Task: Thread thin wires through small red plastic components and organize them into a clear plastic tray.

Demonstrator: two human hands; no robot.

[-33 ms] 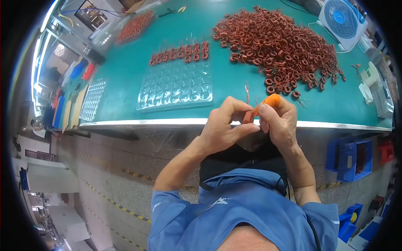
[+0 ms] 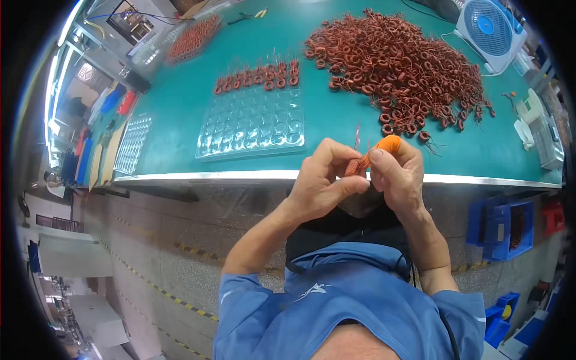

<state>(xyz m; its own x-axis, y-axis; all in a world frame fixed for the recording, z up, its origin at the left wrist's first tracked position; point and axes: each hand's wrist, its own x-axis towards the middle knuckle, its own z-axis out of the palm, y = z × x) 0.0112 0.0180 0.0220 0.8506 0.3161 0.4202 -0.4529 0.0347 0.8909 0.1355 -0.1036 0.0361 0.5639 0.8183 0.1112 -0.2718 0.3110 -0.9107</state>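
In front of the table edge, my left hand pinches a copper-red toroidal coil between thumb and fingers. Thin wire leads rise from the coil above the fingertips. Close against its right side is my right hand, thumb pressed to an index finger in an orange finger cover. Whatever lies in that right-hand pinch is hidden. Left of the hands, a clear plastic tray has round pockets, with several similar coils standing along its far rows.
A large heap of coils covers the table's right side. At the far right stands a white and blue fan. A filled tray and pliers lie at the back. Another clear tray sits left; blue bins are below right.
The coil has turned slightly between my fingers, and its wire leads lean a little differently. Both hands have shifted only slightly.
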